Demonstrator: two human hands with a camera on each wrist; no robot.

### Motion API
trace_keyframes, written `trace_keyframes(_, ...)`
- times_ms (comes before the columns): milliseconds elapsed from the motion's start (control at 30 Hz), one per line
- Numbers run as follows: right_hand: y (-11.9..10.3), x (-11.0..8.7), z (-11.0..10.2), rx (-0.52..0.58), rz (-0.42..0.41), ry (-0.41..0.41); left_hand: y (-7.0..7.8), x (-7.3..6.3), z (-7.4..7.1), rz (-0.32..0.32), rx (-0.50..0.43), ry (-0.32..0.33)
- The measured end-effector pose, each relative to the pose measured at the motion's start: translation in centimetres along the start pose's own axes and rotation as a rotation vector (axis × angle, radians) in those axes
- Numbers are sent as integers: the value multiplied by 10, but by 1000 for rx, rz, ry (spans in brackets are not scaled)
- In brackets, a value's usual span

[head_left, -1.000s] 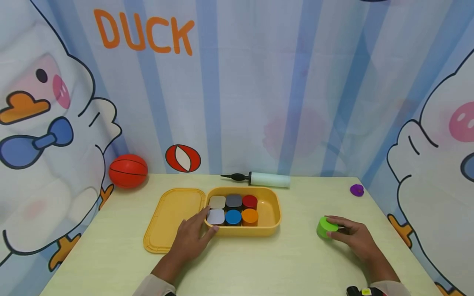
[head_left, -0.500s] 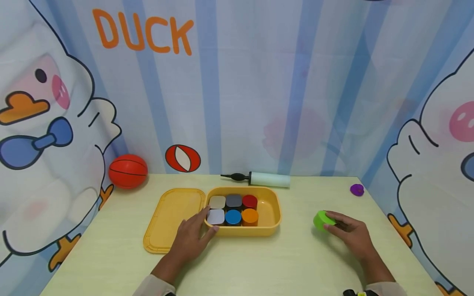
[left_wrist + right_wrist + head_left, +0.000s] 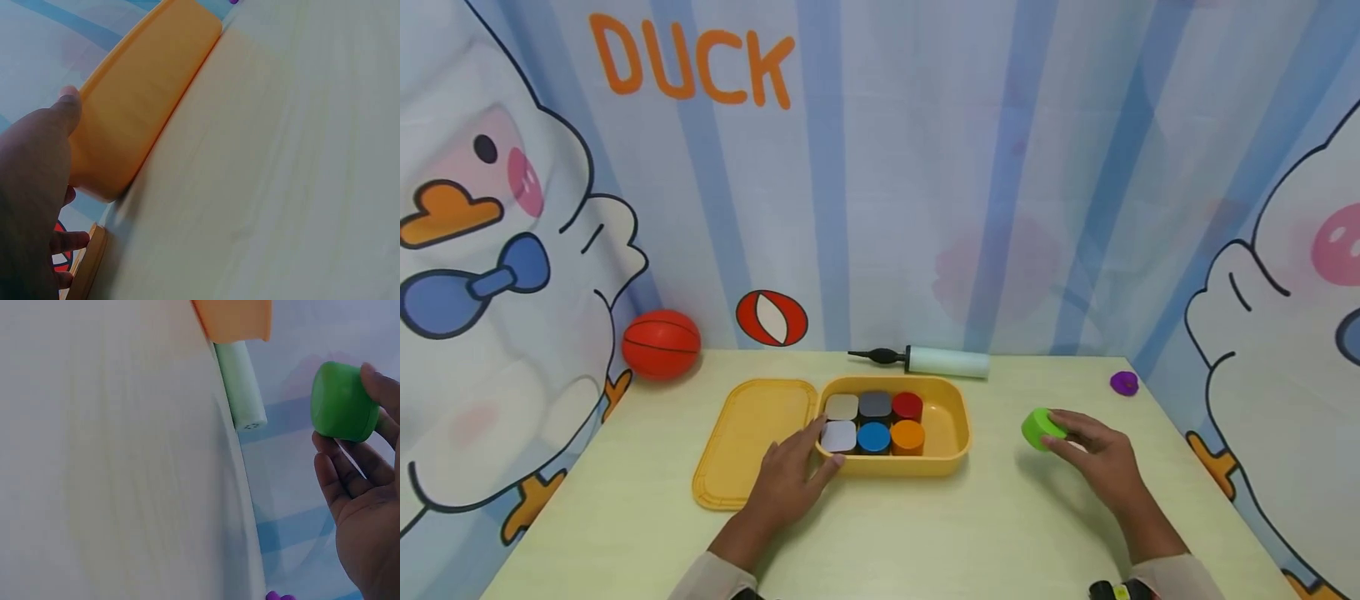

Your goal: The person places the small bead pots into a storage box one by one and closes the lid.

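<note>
My right hand [image 3: 1101,462] pinches a small green cylinder [image 3: 1037,428] between thumb and fingers, raised above the table right of the yellow box. In the right wrist view the green cylinder [image 3: 344,403] is tilted, with rounded edges. My left hand [image 3: 790,483] rests at the near left corner of the yellow box [image 3: 895,467], its fingers fairly straight. The left wrist view shows the thumb [image 3: 65,106] against the box's upper edge. Inside the box sit several coloured pieces in two rows, including a blue one [image 3: 873,437], an orange one [image 3: 907,437] and a red one [image 3: 907,406].
A flat yellow lid [image 3: 748,433] lies left of the box, partly under the left hand. Behind the box lies a pale hand pump [image 3: 947,362] with a black nozzle. A red ball [image 3: 661,344] sits at the back left, a small purple object [image 3: 1124,383] at the back right.
My right hand has lifted the green cylinder off the table and carried it slightly left and away from me, tilting it. The left hand stays at the box corner.
</note>
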State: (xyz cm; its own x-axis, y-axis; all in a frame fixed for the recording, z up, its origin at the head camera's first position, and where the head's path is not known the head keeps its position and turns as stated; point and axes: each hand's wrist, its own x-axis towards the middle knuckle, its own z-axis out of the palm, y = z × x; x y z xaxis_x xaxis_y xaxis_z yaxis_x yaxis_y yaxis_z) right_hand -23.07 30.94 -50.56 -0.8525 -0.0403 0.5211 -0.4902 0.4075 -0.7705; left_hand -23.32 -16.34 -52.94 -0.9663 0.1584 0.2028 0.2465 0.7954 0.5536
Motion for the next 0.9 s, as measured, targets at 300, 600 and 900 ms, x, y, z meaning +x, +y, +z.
trace_keyframes(300, -13, 19, 16, -66, -72, -19, -3, 2, 2, 13, 13, 2)
trace_keyframes(600, -26, 30, 38, -34, -55, -22, -2, 2, 0, -8, 14, -8)
trace_keyframes(900, -33, 41, 51, -11, -81, -46, 1, 2, 0, -18, 5, -19)
